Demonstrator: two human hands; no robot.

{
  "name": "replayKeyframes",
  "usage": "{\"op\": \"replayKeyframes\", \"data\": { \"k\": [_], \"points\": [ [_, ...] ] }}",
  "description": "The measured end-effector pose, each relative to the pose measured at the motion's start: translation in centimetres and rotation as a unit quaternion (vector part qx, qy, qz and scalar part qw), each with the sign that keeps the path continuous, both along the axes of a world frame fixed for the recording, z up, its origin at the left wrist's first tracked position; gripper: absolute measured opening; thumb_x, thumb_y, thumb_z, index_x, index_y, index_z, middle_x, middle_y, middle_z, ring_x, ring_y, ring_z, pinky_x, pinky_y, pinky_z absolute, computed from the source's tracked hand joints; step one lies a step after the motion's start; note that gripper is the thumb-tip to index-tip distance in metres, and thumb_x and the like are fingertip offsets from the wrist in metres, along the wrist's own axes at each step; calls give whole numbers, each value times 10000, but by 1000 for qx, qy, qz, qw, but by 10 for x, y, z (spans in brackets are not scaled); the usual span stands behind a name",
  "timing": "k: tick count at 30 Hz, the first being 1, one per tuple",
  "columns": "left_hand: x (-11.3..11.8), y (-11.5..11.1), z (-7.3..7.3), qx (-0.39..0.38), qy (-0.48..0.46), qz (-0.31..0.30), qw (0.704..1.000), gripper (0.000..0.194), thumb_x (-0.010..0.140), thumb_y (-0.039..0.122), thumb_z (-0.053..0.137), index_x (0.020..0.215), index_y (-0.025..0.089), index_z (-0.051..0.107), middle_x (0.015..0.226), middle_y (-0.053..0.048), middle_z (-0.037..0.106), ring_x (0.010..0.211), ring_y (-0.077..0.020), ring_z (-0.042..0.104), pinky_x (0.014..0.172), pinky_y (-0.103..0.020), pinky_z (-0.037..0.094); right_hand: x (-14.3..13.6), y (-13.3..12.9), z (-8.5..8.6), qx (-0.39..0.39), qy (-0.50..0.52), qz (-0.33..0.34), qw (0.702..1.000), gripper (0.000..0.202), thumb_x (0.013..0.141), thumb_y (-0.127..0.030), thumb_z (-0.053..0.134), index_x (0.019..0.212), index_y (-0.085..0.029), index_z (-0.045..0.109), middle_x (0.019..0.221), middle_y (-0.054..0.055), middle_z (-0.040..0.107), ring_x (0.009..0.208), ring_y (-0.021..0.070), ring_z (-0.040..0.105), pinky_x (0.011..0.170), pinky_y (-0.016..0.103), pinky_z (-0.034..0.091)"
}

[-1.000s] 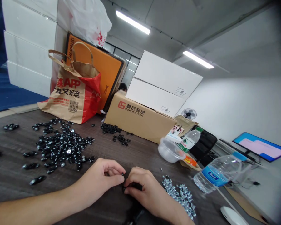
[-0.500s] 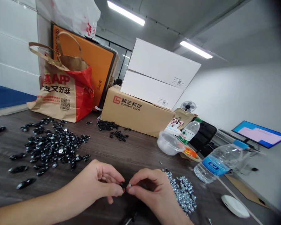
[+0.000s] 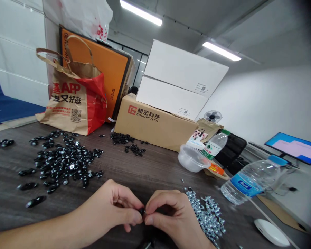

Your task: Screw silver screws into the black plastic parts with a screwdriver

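Note:
My left hand [image 3: 116, 207] pinches a small black plastic part [image 3: 141, 210] between thumb and forefinger. My right hand [image 3: 172, 211] is closed in a pinch against it, fingertips meeting those of the left; the small silver screw in it is now almost wholly covered. Just right of that hand lies a heap of silver screws [image 3: 207, 218]. A large heap of black parts with shiny metal centres [image 3: 64, 160] spreads on the left, with several longer black pieces [image 3: 36, 201] nearer to me. Below the hands, a dark tool with a shiny tip [image 3: 148, 244] shows only in part.
Smaller black pieces [image 3: 122, 138] lie before a brown carton [image 3: 155, 122] bearing white boxes [image 3: 184, 72]. A paper bag [image 3: 77, 100] stands back left. To the right are a plastic bowl [image 3: 193, 159], water bottles [image 3: 251, 181] and a white mouse-like object [image 3: 271, 232] on the dark table.
My hands have come closer together, and the screw seen at my right fingertips is now at the black part, mostly hidden. The whole view has shifted slightly, so the surroundings appear farther right.

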State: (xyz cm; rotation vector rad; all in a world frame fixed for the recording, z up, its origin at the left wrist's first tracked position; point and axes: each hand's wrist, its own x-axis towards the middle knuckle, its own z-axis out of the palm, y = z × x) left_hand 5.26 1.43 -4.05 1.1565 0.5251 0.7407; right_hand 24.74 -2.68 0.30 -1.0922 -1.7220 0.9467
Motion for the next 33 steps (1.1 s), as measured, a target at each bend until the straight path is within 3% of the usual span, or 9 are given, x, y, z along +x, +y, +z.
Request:
{"op": "replayKeyframes", "data": {
  "k": [11,16,27,33],
  "points": [
    [1,-6,14,-1,8,-16,1000,111,702,120,754,740,178,840,603,10,710,557,-85,575,578,-199,541,-1,2,-3,-25,69,42,996,90,671,-245,908,690,-242,820,650,9,710,585,128,637,553,226,483],
    [1,-7,12,-13,-17,-14,1000,126,716,123,762,772,202,843,621,10,740,555,-83,595,570,-191,547,0,4,-8,-62,110,47,991,118,655,-227,914,716,-262,819,648,-8,722,561,113,643,543,209,479],
    [1,-8,4,-12,-36,-1,999,114,725,171,811,827,210,840,683,-14,789,571,-105,639,584,-215,557,1,5,-8,-40,92,31,995,107,665,-276,910,683,-240,810,621,-2,735,557,108,631,534,192,467],
    [0,-12,11,14,41,28,999,34,712,202,807,725,200,838,572,13,724,565,-110,601,586,-209,479,-2,2,-4,-70,64,15,995,119,634,-258,923,650,-234,807,603,-2,742,543,118,626,533,212,459]
  ]
}}
